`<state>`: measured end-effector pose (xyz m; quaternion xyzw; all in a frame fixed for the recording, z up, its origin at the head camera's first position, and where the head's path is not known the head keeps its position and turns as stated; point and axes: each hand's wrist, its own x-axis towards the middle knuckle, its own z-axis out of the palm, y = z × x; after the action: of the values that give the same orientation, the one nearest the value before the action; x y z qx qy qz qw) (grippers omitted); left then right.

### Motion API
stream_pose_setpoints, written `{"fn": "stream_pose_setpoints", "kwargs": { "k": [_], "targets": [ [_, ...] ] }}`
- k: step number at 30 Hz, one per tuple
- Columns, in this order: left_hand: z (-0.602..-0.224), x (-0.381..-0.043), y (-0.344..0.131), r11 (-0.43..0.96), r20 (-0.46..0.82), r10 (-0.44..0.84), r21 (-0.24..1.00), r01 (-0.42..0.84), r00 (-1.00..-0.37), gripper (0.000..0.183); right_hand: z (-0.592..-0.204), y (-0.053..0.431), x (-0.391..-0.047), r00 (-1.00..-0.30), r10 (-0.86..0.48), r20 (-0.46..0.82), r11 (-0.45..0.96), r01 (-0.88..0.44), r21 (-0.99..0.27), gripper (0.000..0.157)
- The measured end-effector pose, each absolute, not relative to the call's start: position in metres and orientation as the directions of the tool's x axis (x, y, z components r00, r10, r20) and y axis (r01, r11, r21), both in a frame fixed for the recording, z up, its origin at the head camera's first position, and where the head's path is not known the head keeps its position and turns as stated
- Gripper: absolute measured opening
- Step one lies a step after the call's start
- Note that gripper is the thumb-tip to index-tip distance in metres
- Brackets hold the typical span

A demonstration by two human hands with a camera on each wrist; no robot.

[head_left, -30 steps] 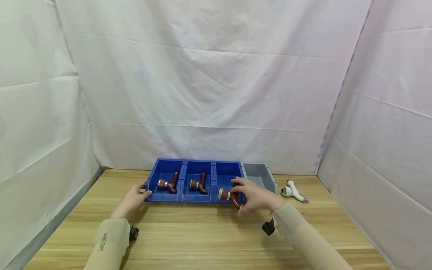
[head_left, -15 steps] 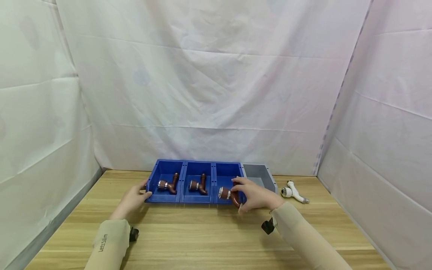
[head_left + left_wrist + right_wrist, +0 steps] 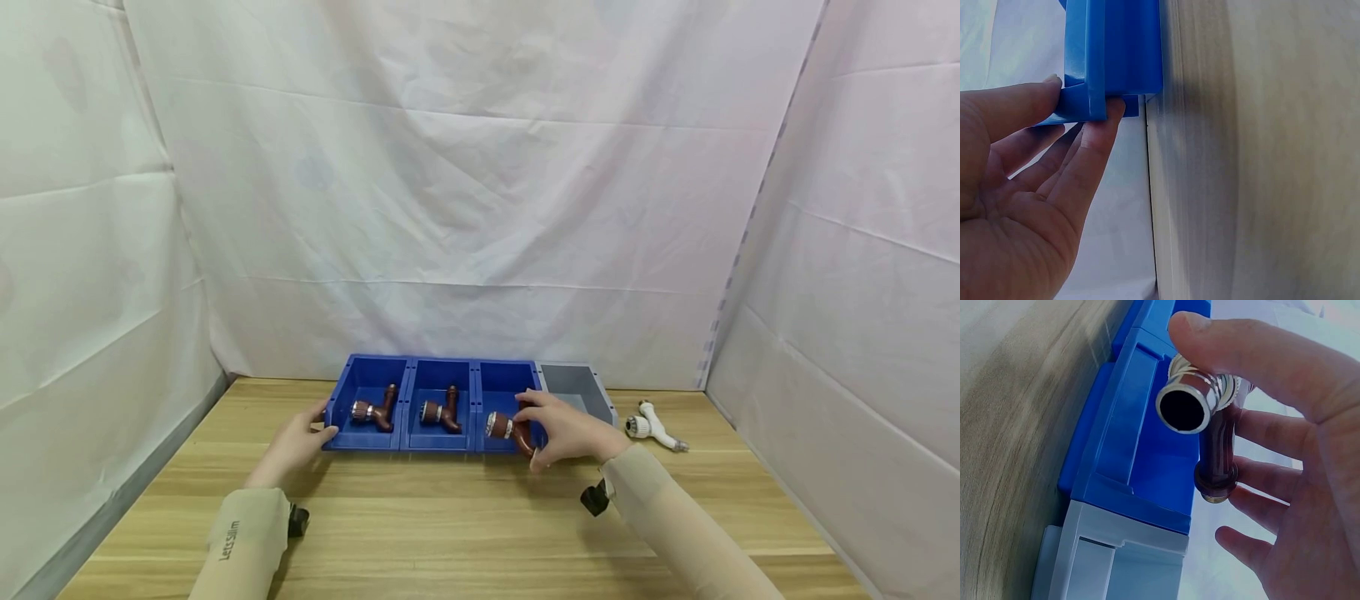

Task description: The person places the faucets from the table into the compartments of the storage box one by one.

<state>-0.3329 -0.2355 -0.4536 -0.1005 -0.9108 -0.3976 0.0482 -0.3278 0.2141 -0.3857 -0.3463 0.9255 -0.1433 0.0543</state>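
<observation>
Three blue storage bins stand in a row in the head view. My left hand (image 3: 296,439) pinches the side rim of the leftmost blue bin (image 3: 335,408); the left wrist view shows thumb and fingers on either side of the rim (image 3: 1095,62). Over the front of the third blue bin (image 3: 498,375), my right hand (image 3: 566,431) holds a brown tap (image 3: 517,433) with a ribbed knob. In the right wrist view the thumb lies across this tap (image 3: 1217,444), its silver-ringed outlet facing the camera. Similar brown taps lie in the left bin (image 3: 381,412) and the second bin (image 3: 442,412).
A grey bin (image 3: 577,390) adjoins the blue row on the right. Beside it, a white tap (image 3: 654,425) lies on the wooden table (image 3: 450,525). White cloth (image 3: 450,208) hangs behind and at both sides.
My right hand and the brown tap have risen very slightly in the head view. My left hand stays on the bin's rim, and the other taps have not moved.
</observation>
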Motion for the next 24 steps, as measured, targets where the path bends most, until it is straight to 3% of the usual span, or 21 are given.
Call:
{"fn": "stream_pose_setpoints", "kwargs": {
  "k": [24],
  "targets": [
    [-0.452,-0.332,-0.235,0.671,0.167,0.142,0.708,0.219,-0.976,0.057,-0.386,0.212,-0.338,-0.782,-0.624,-0.008,0.753,-0.598,-0.273,0.066]
  ]
}}
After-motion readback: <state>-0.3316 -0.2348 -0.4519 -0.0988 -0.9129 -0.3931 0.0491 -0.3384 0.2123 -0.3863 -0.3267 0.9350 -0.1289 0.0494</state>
